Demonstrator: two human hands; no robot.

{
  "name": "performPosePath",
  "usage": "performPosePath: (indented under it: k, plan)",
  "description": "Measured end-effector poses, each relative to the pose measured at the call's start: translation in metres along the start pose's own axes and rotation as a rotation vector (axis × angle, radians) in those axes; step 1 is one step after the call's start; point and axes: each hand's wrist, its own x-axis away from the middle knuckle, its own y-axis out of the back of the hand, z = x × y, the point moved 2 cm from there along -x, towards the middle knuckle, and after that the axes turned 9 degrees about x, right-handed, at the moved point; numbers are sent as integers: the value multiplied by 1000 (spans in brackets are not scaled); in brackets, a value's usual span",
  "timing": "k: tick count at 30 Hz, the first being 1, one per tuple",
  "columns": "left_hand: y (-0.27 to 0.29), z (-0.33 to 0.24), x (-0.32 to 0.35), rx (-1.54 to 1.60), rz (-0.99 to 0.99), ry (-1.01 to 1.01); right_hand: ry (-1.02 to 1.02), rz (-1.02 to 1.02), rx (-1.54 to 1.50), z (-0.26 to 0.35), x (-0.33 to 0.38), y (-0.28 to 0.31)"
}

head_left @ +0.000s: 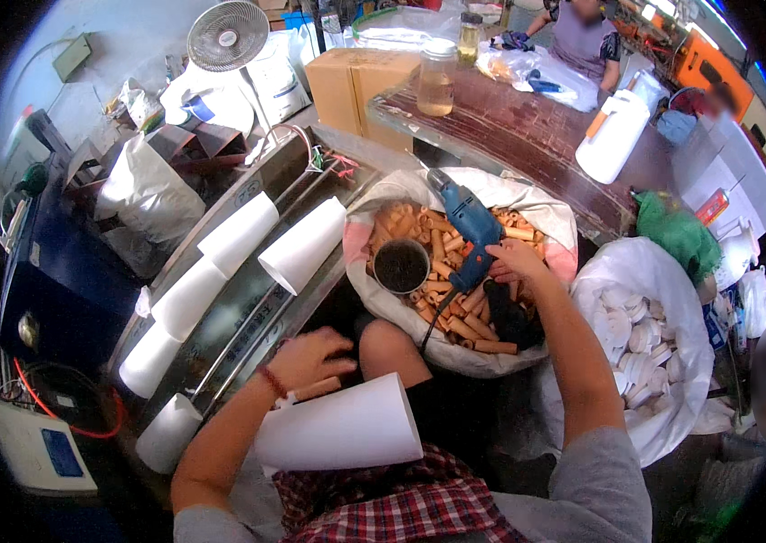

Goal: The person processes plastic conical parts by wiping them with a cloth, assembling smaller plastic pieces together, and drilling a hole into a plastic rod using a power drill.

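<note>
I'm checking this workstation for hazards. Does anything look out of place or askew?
The blue power drill lies on the loose cardboard tubes in the open sack, the right hand on its grip. The white paper cones on the machine lean at differing angles. Nothing looks spilled.

Centre: a sack (528, 195) of short cardboard tubes (455, 312), with a round tin (401, 267) and a power drill (466, 226) lying on the tubes.
Right: a bag of discs (641, 339), just beside the sack.
Left: paper cones (306, 244) in rows on a machine (247, 317).
Near: one cone (347, 425) across the lap.
Behind: a surface (528, 136) carrying a jar (436, 80) and a jug (612, 136); a fan (227, 34) to its left.
</note>
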Motion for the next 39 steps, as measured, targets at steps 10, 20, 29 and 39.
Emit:
performPosePath:
  k: [10, 20, 29, 39]
  plan:
    - [-12, 5, -172, -82, -335, 34, 79, -123, -126, 3, -11, -25]
    - [-22, 3, -199, -294, -204, 157, 12, -5, -843, 1, -27, -53]
    - [-19, 4, -194, -229, -283, 135, 156, -2, -1130, 17, 2, -48]
    - [3, 34, -89, 276, -425, -197, 264, 27, -742, 17, 175, -12]
